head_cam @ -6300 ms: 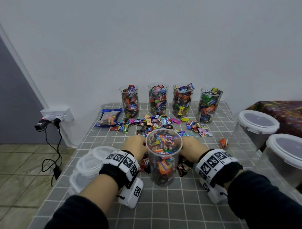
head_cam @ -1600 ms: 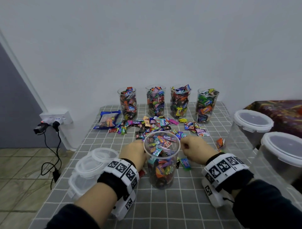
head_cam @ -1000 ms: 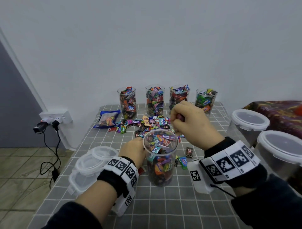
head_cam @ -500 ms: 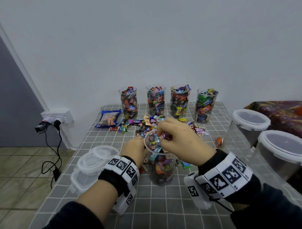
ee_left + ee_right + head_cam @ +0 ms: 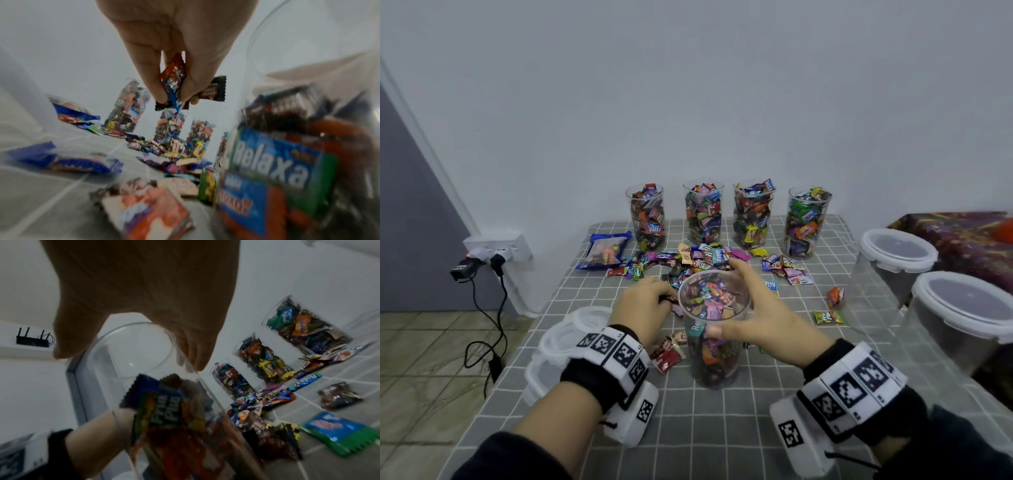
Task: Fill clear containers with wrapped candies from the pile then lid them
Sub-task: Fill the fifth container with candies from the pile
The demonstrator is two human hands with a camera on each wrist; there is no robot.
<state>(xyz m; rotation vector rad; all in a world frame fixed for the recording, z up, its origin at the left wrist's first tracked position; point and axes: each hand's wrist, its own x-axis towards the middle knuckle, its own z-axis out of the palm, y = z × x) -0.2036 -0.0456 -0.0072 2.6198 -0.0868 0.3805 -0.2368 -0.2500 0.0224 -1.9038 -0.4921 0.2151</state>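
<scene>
From the head view my right hand (image 5: 753, 318) wraps the near cup (image 5: 714, 329) just under its rim, thumb on the front wall and fingers curved round the far side; the cup stands upright on the worktop (image 5: 722, 428), candies nearly to the top. My left hand (image 5: 645, 305) sits just left of the cup, knuckles up, fingers curled, and from here I see only a dark sliver at the fingertips.

The left wrist view shows what that sliver is: my fingers (image 5: 152, 84) pinch a small bunch of candies (image 5: 174, 81), one red and blue, one dark brown, held above the worktop with the cup wall close on the right. It also shows loose candies lying on the cloth under the hand, blurred.

The right wrist view looks up along the cup (image 5: 156, 386): my thumb sits on one side of the rim and my fingers (image 5: 193, 353) on the other, clamped on the clear wall, with wrappers packed inside below.

Only the head view takes in the rest: the pile (image 5: 698, 260) beyond the cup, four filled cups (image 5: 726, 214) in a row at the wall, lids (image 5: 571, 335) stacked left of my left wrist, and two lidded tubs (image 5: 928, 291) on the right
</scene>
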